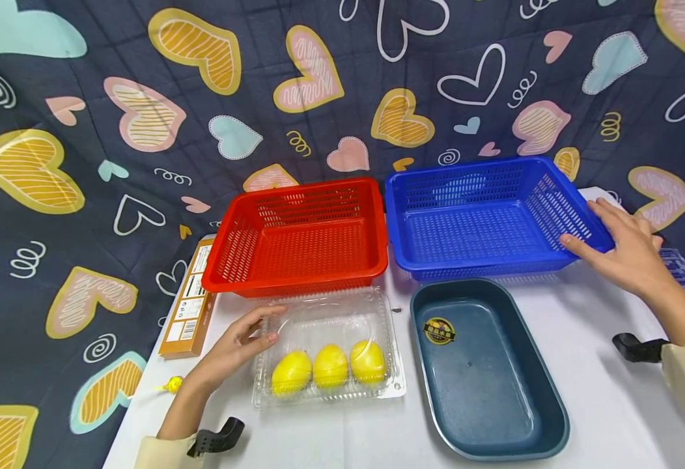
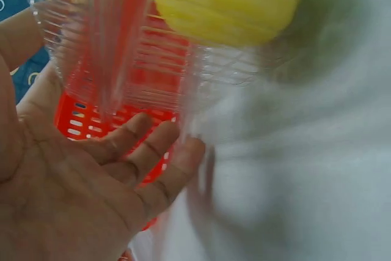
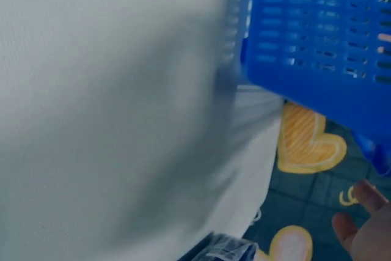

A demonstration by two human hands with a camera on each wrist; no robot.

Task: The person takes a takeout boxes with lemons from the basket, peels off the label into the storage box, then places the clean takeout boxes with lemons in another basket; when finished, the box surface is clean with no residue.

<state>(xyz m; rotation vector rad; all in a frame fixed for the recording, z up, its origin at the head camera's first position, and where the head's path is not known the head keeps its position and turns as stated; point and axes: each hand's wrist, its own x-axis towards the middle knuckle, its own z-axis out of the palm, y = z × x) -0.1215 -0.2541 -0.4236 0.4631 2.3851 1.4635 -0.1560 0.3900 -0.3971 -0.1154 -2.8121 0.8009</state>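
A clear plastic clamshell box (image 1: 319, 311) holds three yellow oval fruits (image 1: 331, 366), and its lid looks lowered. My left hand (image 1: 231, 348) is at the box's left side, thumb and index finger reaching over its edge. The left wrist view shows its other fingers (image 2: 174, 166) loosely extended beside the clear wall, near one yellow fruit (image 2: 232, 4). At the right end of a blue slotted basket (image 1: 465, 221), my right hand (image 1: 629, 244) has thumb and index finger spread over the rim. Low in the right wrist view, two of its fingers (image 3: 369, 197) stand apart from the basket.
A red slotted basket (image 1: 313, 244) stands behind the box. A dark teal tray (image 1: 477, 391) with a round sticker lies in front of the blue basket. At the left are an orange-brown carton (image 1: 190, 306) and a small yellow item (image 1: 172, 384). A heart-patterned cloth (image 1: 202, 130) hangs behind.
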